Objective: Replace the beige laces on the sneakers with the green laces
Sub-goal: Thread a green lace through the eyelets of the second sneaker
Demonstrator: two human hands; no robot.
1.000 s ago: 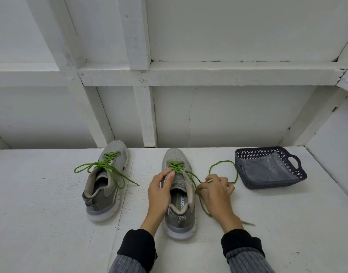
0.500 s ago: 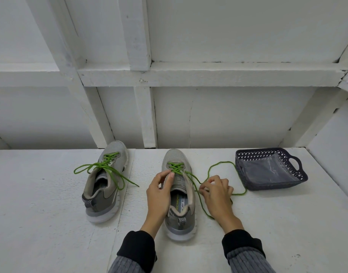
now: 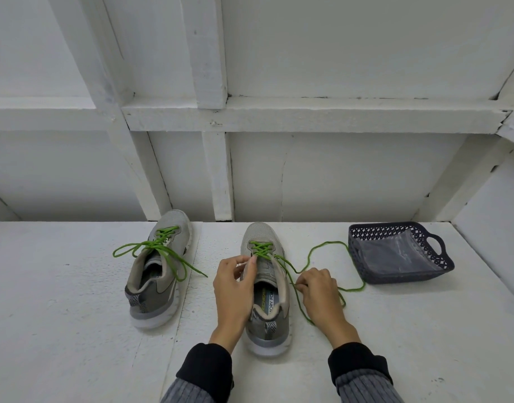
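Observation:
Two grey sneakers stand on the white surface, toes pointing away. The left sneaker (image 3: 159, 271) is laced in green, its ends lying loose to both sides. The right sneaker (image 3: 267, 289) carries a green lace (image 3: 322, 251) through its front eyelets only. My left hand (image 3: 235, 289) grips the sneaker's left upper edge near the eyelets, thumb and fingers pinching there. My right hand (image 3: 319, 292) pinches the green lace just right of the sneaker. The long free end loops out toward the basket and back under my right hand.
A dark blue perforated basket (image 3: 436, 248) with a clear plastic bag inside sits at the right, touched by the lace loop. A white framed wall rises behind the shoes. A side wall closes in at the far right.
The lace's loop has spread further right, up to the basket, as my right hand drew the lace. My left hand stays on the sneaker's edge.

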